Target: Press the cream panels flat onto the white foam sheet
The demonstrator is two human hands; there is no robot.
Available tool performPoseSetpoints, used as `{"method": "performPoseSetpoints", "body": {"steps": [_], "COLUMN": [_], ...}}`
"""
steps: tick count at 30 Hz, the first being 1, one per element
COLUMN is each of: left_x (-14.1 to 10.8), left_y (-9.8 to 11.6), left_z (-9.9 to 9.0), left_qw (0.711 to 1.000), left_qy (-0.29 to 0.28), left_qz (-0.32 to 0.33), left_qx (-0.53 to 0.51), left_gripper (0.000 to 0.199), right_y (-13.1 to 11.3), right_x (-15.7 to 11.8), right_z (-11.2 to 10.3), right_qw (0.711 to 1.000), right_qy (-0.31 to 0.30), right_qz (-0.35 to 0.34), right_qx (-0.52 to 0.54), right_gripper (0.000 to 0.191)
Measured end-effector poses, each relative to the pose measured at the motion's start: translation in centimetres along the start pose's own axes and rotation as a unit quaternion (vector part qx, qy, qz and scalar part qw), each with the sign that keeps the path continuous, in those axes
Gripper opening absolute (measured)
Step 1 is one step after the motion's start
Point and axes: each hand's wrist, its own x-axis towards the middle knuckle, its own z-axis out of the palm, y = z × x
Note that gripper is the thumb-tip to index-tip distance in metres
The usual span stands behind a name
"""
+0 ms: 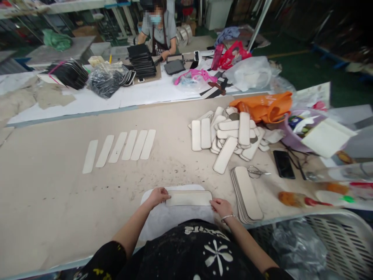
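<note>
Between my hands lies a long cream panel with rounded corners (189,198), over a white sheet (175,221) at the table's front edge. My left hand (159,195) pinches its left end, and my right hand (222,207) pinches its right end. A neat stack of similar, larger panels (247,194) stands just right of my right hand. Farther back is a loose pile of small cream pieces (230,132). Several thin cream strips (119,147) lie in a slanted row on the left.
Scissors (256,172), a black phone (283,164) and a glue-stained bottle (291,198) lie on the right. Behind them are a purple basin (294,142) and an orange bag (265,107). A plastic basket (340,233) stands below the table edge. Across the table, a masked person (160,35) works beside black stacked pieces (142,60).
</note>
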Motion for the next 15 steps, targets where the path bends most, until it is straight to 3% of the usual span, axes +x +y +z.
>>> {"method": "performPoseSetpoints", "body": {"steps": [7, 15], "left_x": [2.0, 1.8], "left_y": [0.1, -0.4], "left_z": [0.1, 0.9], "left_qw": [0.992, 0.982], "left_qy": [0.06, 0.107], "left_qz": [0.011, 0.019], "left_qx": [0.108, 0.156], "left_gripper": [0.028, 0.028], "right_y": [-0.2, 0.0], "right_x": [1.2, 1.8], "right_z": [0.2, 0.5], "right_qw": [0.999, 0.997], "right_qy": [0.011, -0.001], "right_qz": [0.005, 0.025], "right_qx": [-0.051, -0.076], "right_gripper": [0.028, 0.029]}}
